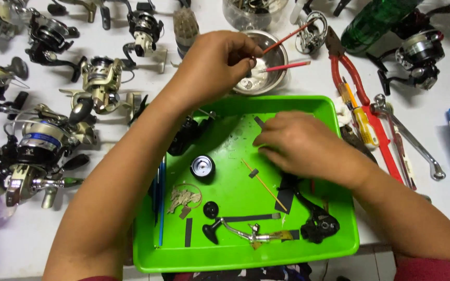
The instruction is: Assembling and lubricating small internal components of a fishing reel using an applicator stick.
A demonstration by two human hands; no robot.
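My left hand is raised over a small metal bowl behind the green tray, its fingers pinched on a thin red-handled brush whose tip dips toward the bowl. A second red stick rests across the bowl. Over the tray's upper right my right hand lies palm down, fingers curled, pressing on something small I cannot make out. In the tray lie a black reel spool, a reel handle, a black reel body and a thin wooden stick.
Several fishing reels crowd the white table on the left and along the back. Red-handled pliers, a yellow screwdriver and a metal wrench lie right of the tray. A green bottle lies at the back right.
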